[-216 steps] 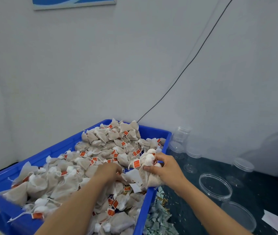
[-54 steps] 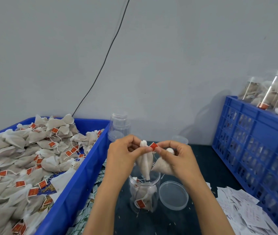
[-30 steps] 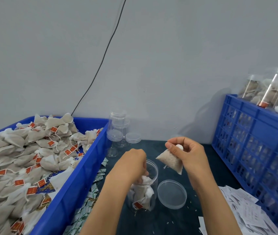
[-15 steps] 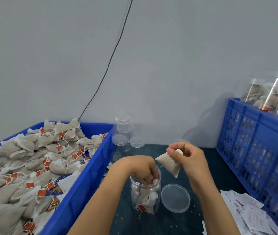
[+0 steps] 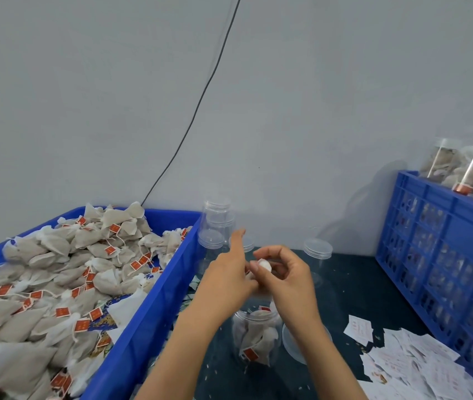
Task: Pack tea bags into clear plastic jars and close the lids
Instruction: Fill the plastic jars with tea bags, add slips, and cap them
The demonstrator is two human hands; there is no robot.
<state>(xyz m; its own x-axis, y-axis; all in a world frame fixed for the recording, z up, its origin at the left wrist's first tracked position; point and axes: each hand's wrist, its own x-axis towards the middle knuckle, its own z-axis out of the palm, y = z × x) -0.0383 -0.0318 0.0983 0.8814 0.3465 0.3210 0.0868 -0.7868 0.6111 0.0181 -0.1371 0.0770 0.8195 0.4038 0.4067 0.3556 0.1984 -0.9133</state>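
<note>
A clear plastic jar (image 5: 258, 336) stands open on the dark table, part filled with tea bags. Just above it my right hand (image 5: 287, 281) pinches the white top of a tea bag (image 5: 264, 265). My left hand (image 5: 226, 281) meets it from the left. Its index finger points up and its other fingers curl onto the same bag, whose body is hidden behind my hands. The jar's clear lid (image 5: 294, 346) lies to the right of the jar, partly under my right forearm.
A blue bin (image 5: 148, 313) heaped with tea bags (image 5: 71, 269) fills the left. Empty jars (image 5: 215, 226) stand at the back by the wall. A blue crate (image 5: 446, 255) with filled jars (image 5: 460, 168) on top stands right. Paper slips (image 5: 402, 359) lie in front of it.
My left hand has come up out of the jar and joined my right hand at the tea bag. The right hand has brought the bag over the jar mouth.
</note>
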